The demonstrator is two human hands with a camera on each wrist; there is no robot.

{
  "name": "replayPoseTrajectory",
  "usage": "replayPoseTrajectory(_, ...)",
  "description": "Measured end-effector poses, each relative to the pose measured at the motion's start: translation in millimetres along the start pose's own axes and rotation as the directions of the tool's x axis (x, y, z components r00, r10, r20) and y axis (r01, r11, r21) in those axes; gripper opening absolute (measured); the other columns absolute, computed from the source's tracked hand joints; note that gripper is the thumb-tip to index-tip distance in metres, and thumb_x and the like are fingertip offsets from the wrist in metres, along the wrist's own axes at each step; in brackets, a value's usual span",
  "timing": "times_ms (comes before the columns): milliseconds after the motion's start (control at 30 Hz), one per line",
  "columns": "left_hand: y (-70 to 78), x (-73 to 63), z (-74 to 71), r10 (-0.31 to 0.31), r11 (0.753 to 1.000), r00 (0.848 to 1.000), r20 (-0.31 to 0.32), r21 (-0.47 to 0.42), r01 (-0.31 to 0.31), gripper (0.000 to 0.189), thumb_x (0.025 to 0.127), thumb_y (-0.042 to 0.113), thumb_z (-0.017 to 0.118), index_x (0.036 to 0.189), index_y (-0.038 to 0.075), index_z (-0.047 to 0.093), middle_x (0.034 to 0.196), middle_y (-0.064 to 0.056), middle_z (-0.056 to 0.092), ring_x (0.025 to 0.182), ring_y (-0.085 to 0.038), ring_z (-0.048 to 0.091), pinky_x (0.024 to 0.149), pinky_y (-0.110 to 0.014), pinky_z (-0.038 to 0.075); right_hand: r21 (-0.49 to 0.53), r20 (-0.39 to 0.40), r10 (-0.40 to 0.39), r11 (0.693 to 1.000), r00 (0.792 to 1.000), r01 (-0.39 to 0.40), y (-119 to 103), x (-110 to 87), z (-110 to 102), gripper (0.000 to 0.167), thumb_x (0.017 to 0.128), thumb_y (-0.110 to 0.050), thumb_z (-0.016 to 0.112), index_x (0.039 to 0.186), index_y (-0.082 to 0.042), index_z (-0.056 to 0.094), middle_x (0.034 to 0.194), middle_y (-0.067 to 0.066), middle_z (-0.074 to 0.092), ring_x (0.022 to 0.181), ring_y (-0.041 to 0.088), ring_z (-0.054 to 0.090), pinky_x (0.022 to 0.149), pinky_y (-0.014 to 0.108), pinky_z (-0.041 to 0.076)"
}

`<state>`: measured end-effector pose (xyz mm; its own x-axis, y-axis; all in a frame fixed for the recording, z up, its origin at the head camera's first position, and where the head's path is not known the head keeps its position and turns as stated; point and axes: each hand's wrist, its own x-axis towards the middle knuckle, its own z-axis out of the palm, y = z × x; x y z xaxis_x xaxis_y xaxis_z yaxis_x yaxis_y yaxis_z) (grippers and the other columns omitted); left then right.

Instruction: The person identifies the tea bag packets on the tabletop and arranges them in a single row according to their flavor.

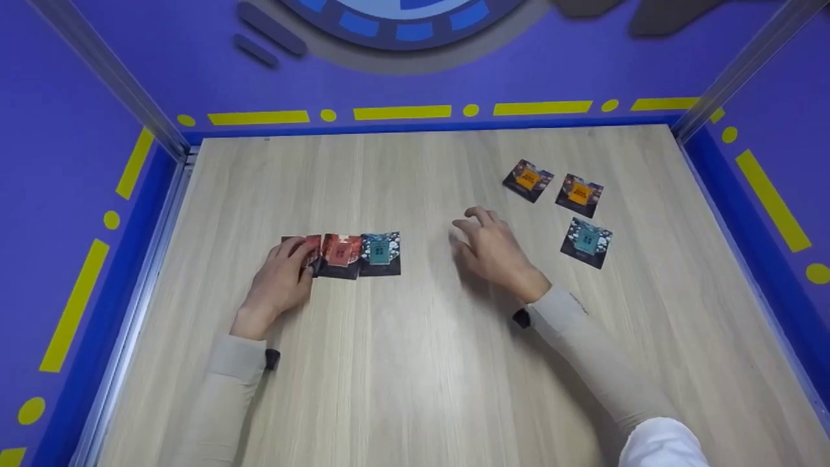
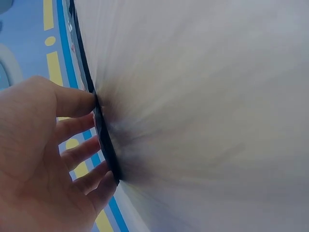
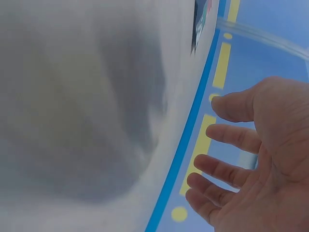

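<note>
My left hand (image 1: 280, 279) rests on a flat, red-and-black printed square packet (image 1: 314, 253), its thumb and fingertips touching it on the table and covering most of it. In the left wrist view only that packet's dark edge (image 2: 107, 145) shows under the fingertips. Immediately to its right lies a second red packet (image 1: 340, 254), then a teal one (image 1: 380, 253), making a row whose edges meet or slightly overlap. My right hand (image 1: 494, 251) hovers over the table right of the row, fingers loosely bent and nothing in them.
Two packets with orange centres, one left (image 1: 528, 180) and one right (image 1: 580, 194), lie at the back right. A teal packet (image 1: 587, 242) lies just in front of them, turned at an angle. Blue walls (image 1: 415, 84) enclose the wood-grain table (image 1: 415, 363) at the back and sides.
</note>
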<state>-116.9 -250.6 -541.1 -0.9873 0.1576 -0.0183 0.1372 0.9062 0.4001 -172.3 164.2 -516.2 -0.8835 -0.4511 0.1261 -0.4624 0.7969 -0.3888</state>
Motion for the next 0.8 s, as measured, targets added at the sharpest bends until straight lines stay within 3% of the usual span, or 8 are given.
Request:
replayPoseTrajectory(167, -1.8, -2.1, 0.8, -0.013, 1.0, 1.0, 0.005, 0.002, 0.013, 0.053, 0.105, 0.014, 0.058, 0.156, 0.002, 0.052, 0.161, -0.022, 0.045, 0.153, -0.045, 0.039, 0.125, -0.061, 0.037, 0.029, -0.019, 0.03, 0.999, 0.999, -0.029, 20.0, -9.5, -8.9, 0.043, 0.102, -0.016, 0.068, 0.143, -0.001, 0.065, 0.149, 0.025, 0.056, 0.137, 0.045, 0.053, 0.115, 0.063, 0.045)
replayPoseTrajectory(533, -1.2, 2.1, 1.4, 0.014, 1.0, 1.0, -0.009, -0.008, -0.014, 0.054, 0.104, 0.014, 0.058, 0.156, 0.003, 0.052, 0.162, -0.023, 0.045, 0.152, -0.046, 0.039, 0.124, -0.062, 0.037, 0.094, -0.016, 0.185, 0.979, 0.983, -0.182, 66.0, -38.6, -26.3, 0.047, 0.104, -0.019, 0.065, 0.148, -0.004, 0.061, 0.154, 0.024, 0.049, 0.142, 0.044, 0.047, 0.118, 0.065, 0.041)
replayPoseTrajectory(800, 1.4, 2.1, -0.2, -0.002, 1.0, 1.0, 0.007, 0.013, 0.002, 0.054, 0.105, 0.015, 0.057, 0.157, 0.002, 0.05, 0.161, -0.024, 0.044, 0.152, -0.046, 0.039, 0.124, -0.063, 0.037, 0.119, -0.052, 0.226, 0.969, 0.973, -0.218, 93.3, -57.7, -33.3, 0.045, 0.105, -0.018, 0.062, 0.146, 0.001, 0.061, 0.152, 0.027, 0.05, 0.138, 0.046, 0.048, 0.116, 0.066, 0.041)
